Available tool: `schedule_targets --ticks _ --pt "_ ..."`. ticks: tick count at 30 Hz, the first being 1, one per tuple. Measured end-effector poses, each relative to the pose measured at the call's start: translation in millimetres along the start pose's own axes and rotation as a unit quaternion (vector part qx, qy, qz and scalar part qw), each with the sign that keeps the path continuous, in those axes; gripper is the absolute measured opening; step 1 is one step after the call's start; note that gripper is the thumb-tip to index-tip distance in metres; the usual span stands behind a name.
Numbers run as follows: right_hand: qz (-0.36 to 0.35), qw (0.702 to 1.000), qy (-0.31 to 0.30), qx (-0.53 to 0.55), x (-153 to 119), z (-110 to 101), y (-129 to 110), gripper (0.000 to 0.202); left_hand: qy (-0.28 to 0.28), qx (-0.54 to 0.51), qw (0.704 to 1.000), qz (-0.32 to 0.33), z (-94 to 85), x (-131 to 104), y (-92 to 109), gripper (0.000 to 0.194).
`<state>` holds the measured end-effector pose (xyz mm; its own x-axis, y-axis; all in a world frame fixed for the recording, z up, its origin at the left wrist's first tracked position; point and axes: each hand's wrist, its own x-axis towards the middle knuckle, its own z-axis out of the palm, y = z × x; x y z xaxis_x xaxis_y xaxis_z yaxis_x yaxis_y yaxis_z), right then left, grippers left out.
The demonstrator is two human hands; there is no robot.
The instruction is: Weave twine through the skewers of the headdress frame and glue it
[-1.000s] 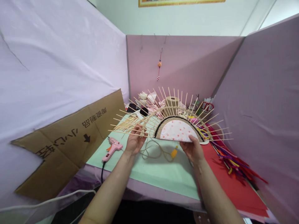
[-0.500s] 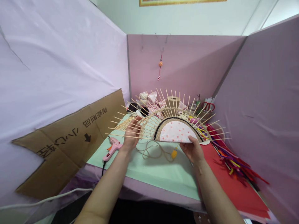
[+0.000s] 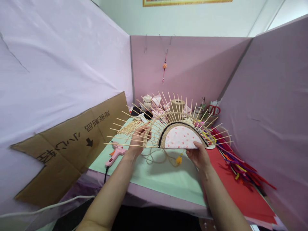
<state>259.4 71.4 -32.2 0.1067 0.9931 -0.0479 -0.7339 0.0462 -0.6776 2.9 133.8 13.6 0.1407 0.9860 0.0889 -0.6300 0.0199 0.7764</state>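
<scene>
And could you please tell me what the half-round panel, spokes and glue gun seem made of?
Half-round panel: possibly matte fabric or paper, given its soft, dotted white face. Spokes: likely unpainted wood or bamboo, being pale and straight. Glue gun: probably plastic, its pink casing smooth.

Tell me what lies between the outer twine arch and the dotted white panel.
In the head view, going inward from the twine arch to the dotted white panel: spaced sticks, then black edging, then a tan band.
</scene>
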Motion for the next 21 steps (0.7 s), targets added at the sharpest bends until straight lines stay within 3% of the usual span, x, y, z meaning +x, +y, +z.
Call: schedule_targets --ticks 7,13,21 --pt "-0.009 1.0 0.011 0.005 0.8 -0.6 -3.4 0.033 -0.071 -0.02 0.995 -0.071 19.4 -23.9 2.1 0.021" --pt "0.005 1.0 -0.024 0.008 -0.1 -1.9 -4.5 0.042 -0.109 -0.082 0.985 -0.107 28.0 -38.2 7.0 0.024" --pt "-0.008 0.998 0.019 0.052 12.7 -4.3 5.0 0.028 -0.117 -0.093 0.988 -0.042 31.2 -52.4 -3.4 0.025"
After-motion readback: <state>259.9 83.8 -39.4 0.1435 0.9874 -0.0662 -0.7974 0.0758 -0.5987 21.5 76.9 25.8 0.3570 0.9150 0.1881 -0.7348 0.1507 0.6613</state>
